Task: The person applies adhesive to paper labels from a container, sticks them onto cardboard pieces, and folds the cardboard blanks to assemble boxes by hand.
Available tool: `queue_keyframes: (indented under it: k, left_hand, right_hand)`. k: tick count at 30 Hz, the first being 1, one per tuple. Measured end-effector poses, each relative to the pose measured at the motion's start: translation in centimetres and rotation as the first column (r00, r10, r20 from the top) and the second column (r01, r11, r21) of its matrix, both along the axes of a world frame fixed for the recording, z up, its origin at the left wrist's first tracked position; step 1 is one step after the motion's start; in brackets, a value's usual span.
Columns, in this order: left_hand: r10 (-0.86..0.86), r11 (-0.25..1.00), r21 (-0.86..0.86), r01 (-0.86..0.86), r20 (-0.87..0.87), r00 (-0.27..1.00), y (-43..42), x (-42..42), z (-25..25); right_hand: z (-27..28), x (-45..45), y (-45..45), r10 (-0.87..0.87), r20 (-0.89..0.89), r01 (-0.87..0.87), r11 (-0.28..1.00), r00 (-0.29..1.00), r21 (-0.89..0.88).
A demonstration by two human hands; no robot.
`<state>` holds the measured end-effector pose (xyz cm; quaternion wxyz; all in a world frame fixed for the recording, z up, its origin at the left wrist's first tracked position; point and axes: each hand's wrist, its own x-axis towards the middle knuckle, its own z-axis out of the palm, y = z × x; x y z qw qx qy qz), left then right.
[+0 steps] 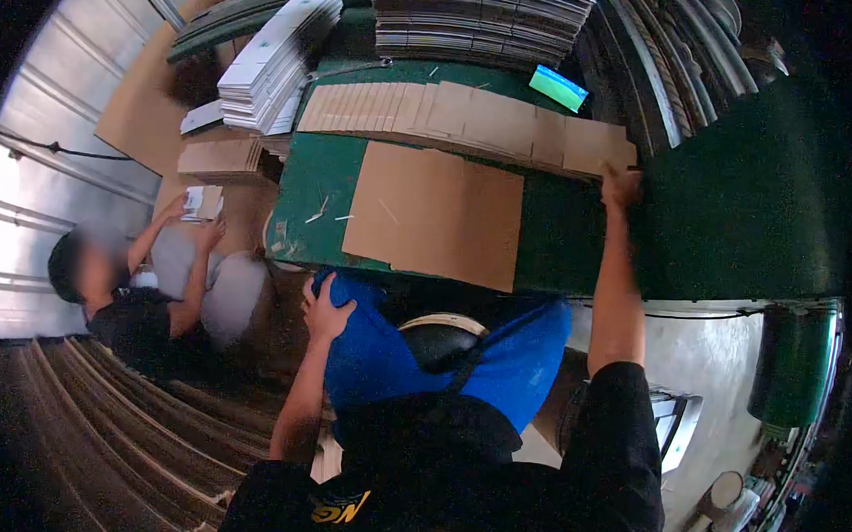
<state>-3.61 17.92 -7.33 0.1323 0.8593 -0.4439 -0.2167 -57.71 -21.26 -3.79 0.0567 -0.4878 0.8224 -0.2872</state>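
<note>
My left hand [325, 309] rests on my left knee with its fingers spread, holding nothing. At the right end of a fanned row of flat cardboard pieces [471, 116], my right hand [621, 188] is closed on the corner of the last cardboard piece [593, 145]. Some of its fingers are hidden. In front of my lap lies a large flat cardboard sheet [438, 214], its near edge along the front of the green table [560, 234].
Behind the row stand a tall stack of folded cardboard [484, 21] and a stack of white printed cartons [273, 64]. A lit phone [558, 88] lies at the back right. On the left a seated person [149, 292] holds a small white-and-brown piece [203, 203].
</note>
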Motion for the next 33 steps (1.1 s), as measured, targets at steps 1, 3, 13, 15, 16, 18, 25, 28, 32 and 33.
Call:
queue_keyframes:
  k: [1, 3, 13, 15, 16, 18, 25, 28, 32, 33]
  left_hand:
    - [-0.001, 1.0, 0.001, 0.001, -0.002, 1.0, 0.0, 0.0, 0.2]
    - [-0.003, 1.0, 0.003, 0.003, -0.003, 1.0, 0.0, -0.2, 0.6]
    - [-0.068, 0.92, -0.381, -0.096, -0.395, 0.916, 1.3, 0.1, 2.1]
    - [-0.178, 0.917, -0.38, -0.121, -0.663, 0.727, 0.3, -3.5, 9.6]
    - [-0.279, 0.91, -0.385, -0.153, -0.842, 0.461, -0.8, -4.7, 12.2]
    - [-0.237, 0.911, -0.347, -0.221, -0.882, 0.407, -3.0, -5.4, 11.7]
    - [-0.07, 0.838, -0.422, -0.345, -0.711, 0.7, -6.2, -5.8, 8.2]
    - [0.092, 0.841, -0.324, -0.432, -0.703, 0.705, -5.2, -5.8, 6.8]
    - [0.143, 0.806, -0.289, -0.516, -0.752, 0.644, -5.4, -5.2, 6.2]
    - [0.143, 0.795, -0.224, -0.563, -0.833, 0.535, -5.6, -5.1, 6.4]
  right_hand:
    - [-0.6, -1.5, -0.4, -0.064, -0.266, 0.007, 0.978, 0.962, -0.209]
    - [0.5, -2.3, 0.2, -0.136, -0.415, -0.143, 0.806, 0.9, -0.574]
    - [14.5, 7.9, 17.5, 0.348, 0.786, 0.087, 0.888, 0.511, -0.451]
    - [14.7, 12.2, 21.5, 0.268, 0.891, 0.153, 0.927, 0.366, -0.342]
    - [12.6, 13.2, 22.5, 0.242, 0.891, 0.171, 0.93, 0.385, -0.326]
    - [7.7, 14.5, 23.9, 0.209, 0.893, 0.181, 0.937, 0.398, -0.299]
    - [8.2, 19.9, 26.4, 0.452, 0.351, -0.372, 0.887, 0.82, -0.274]
    - [5.9, 20.9, 25.2, 0.567, -0.113, -0.569, 0.753, 0.816, -0.331]
    - [7.0, 23.7, 25.0, 0.806, 0.169, -0.823, 0.558, 0.567, 0.105]
    - [6.6, 24.0, 24.7, 0.843, 0.158, -0.845, 0.468, 0.515, 0.259]
